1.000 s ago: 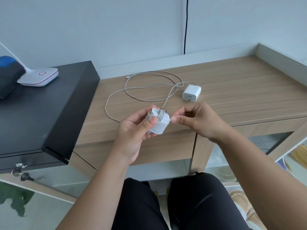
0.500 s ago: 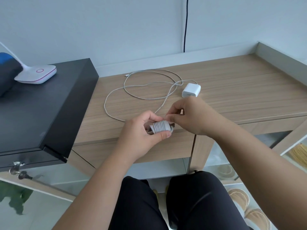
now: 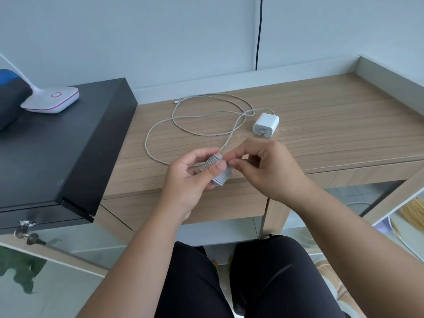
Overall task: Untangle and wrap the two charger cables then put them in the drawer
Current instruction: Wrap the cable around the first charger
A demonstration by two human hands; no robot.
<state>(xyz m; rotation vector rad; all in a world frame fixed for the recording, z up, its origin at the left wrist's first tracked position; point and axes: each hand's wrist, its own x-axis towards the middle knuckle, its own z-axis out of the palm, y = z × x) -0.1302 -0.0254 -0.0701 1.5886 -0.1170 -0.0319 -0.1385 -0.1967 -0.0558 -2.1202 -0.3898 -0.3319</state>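
Right now the left hand [image 3: 190, 177] grips the white charger brick wound in grey cable coils [image 3: 219, 172]; thumb lies across the front of the coils, the other fingers [image 3: 202, 154] curl behind, so the bundle sits between thumb and fingers, held over the near edge of the light wooden surface [image 3: 321, 125]. Bundle's long axis is tilted, upper end toward far-left, lower end toward near-right. Coils run crosswise to that axis.

Right hand [image 3: 263, 168] is closed in a pinch: index finger and thumb tips meet at the upper end of the bundle, touching the cable right where it leaves the coils. Cannot tell exactly which strand end it pinches. Remaining right fingers are curled loosely under the palm. Both forearms come in from the lower corners, wrists angled inward, hands touching around the bundle.

Beyond the fingertips, the second loose grey cable [image 3: 206, 118] lies in open loops on the surface, one strand running toward the pinch and passing behind the hands. Its small white square charger adapter [image 3: 266, 124] lies flat beyond the right hand's knuckles, prongs facing the person, well apart from the held bundle.

Left of the left hand, a black cabinet top [image 3: 57, 145] carries a white lamp base with pink ring [image 3: 54, 99]. Black trousers [image 3: 229, 283] show below the arms.
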